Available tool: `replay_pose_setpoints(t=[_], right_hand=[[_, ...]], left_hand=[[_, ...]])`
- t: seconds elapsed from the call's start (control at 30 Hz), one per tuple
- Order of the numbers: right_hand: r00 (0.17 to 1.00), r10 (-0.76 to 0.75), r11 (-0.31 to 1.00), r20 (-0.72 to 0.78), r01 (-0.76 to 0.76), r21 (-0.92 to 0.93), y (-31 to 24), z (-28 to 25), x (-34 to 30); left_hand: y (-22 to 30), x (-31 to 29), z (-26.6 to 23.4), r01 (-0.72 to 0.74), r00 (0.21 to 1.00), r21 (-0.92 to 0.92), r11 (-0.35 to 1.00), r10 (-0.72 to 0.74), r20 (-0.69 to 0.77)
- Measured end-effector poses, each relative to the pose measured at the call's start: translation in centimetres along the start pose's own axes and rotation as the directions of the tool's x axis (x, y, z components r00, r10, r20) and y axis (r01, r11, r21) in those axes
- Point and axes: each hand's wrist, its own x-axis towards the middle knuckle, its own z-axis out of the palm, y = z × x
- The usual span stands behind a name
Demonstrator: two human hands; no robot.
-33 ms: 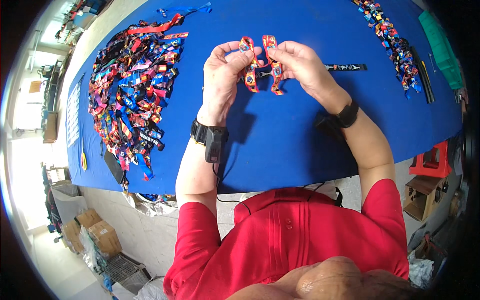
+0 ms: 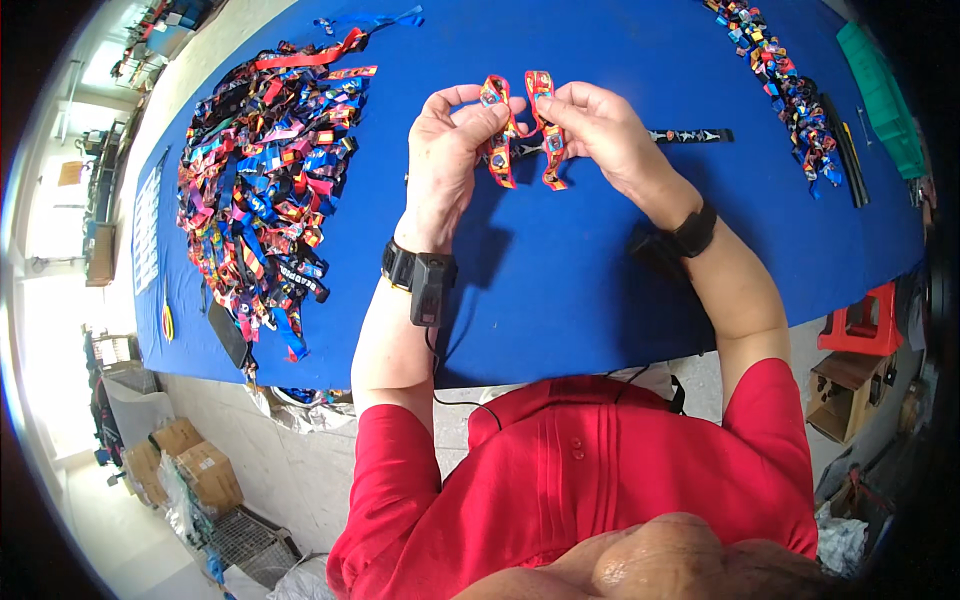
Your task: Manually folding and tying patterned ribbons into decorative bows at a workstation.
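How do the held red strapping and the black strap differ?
The red strapping is in the left hand and right hand; the black strap lies on the table. The red strapping bends; the black strap's visible part looks straight. The red strapping's print is multicoloured, the black strap's whitish. Both are printed.

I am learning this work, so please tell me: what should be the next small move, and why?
Perhaps bring the red strips closer together: the left hand pinches one, the right hand pinches another, and their loose ends are apart.
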Motion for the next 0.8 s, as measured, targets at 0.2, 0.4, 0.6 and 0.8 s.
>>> replay_pose_setpoints(t=[0.2, 0.4, 0.6, 0.8], right_hand=[[0.945, -0.328, 0.924, 0.017, 0.324, -0.202, 0.3, 0.7, 0.3], [0.926, -0.376, 0.884, 0.041, 0.372, -0.284, 0.5, 0.3, 0.3], [0.953, -0.282, 0.910, 0.113, 0.303, -0.283, -2.1, 0.8, -0.9], [0.944, -0.200, 0.917, 0.264, 0.275, -0.289, -2.6, 0.1, -1.1]], left_hand=[[0.1, -0.3, -0.2, -0.031, 0.998, 0.003, 1.000, 0.031, 0.048], [0.0, -0.4, 0.0, -0.043, 0.993, 0.027, 0.999, 0.039, 0.110], [0.2, -0.5, -0.3, -0.014, 0.986, 0.085, 0.996, -0.001, 0.166], [0.5, -0.8, 0.4, -0.022, 0.986, 0.242, 0.970, -0.019, 0.166]])
